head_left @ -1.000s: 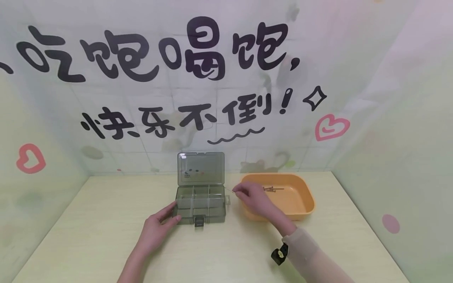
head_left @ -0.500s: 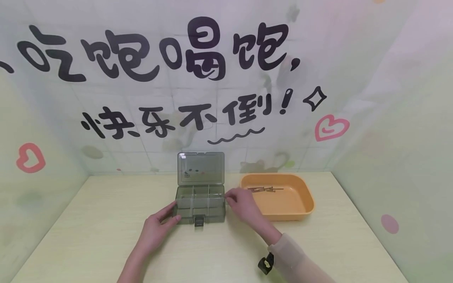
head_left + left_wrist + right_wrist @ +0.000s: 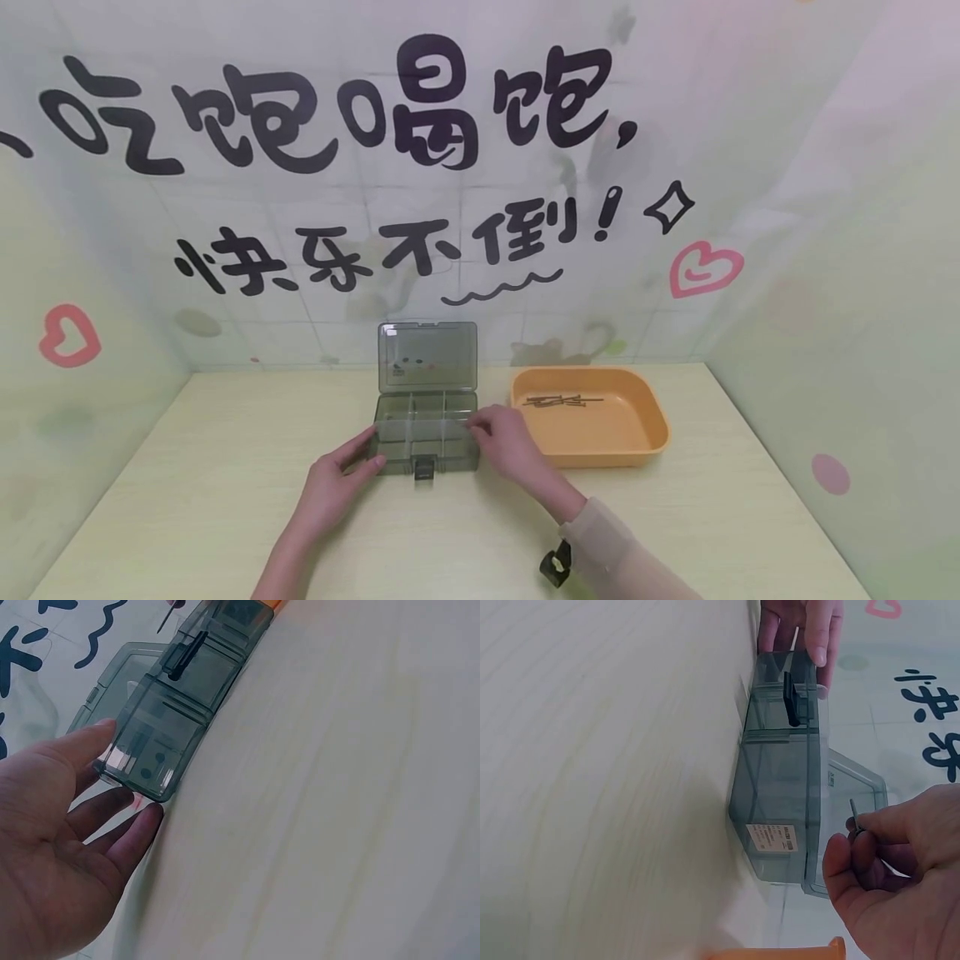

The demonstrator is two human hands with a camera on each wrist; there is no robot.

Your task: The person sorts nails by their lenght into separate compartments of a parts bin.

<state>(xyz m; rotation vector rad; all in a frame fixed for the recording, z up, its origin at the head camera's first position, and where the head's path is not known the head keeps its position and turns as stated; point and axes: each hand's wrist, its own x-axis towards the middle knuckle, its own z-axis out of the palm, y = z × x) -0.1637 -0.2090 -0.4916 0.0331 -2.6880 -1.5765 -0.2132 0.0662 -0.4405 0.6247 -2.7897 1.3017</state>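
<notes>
A grey see-through storage box (image 3: 461, 462) stands on the table, its lid (image 3: 427, 354) raised against the wall behind. Thin dividers split it into several compartments. My left hand (image 3: 330, 492) holds the box's left end, thumb on the front corner and fingers along the side. Over the box's right end, my right hand (image 3: 510, 450) pinches a thin nail (image 3: 854, 812) between thumb and fingertips. In the right wrist view the nail's shaft sticks up from the fingers, near the box's rim. From the left wrist, only the tip of the nail (image 3: 165, 621) shows beyond the box.
An orange tray (image 3: 600, 460) stands just right of the box, with several dark nails (image 3: 562, 401) lying at its left back. A black latch (image 3: 423, 468) hangs at the box's front. Behind the table rises a printed wall (image 3: 330, 200); side walls flank it.
My right hand has moved left with the nail, from above the tray's left edge to the box's right end. The left hand has stayed at the box's left end.
</notes>
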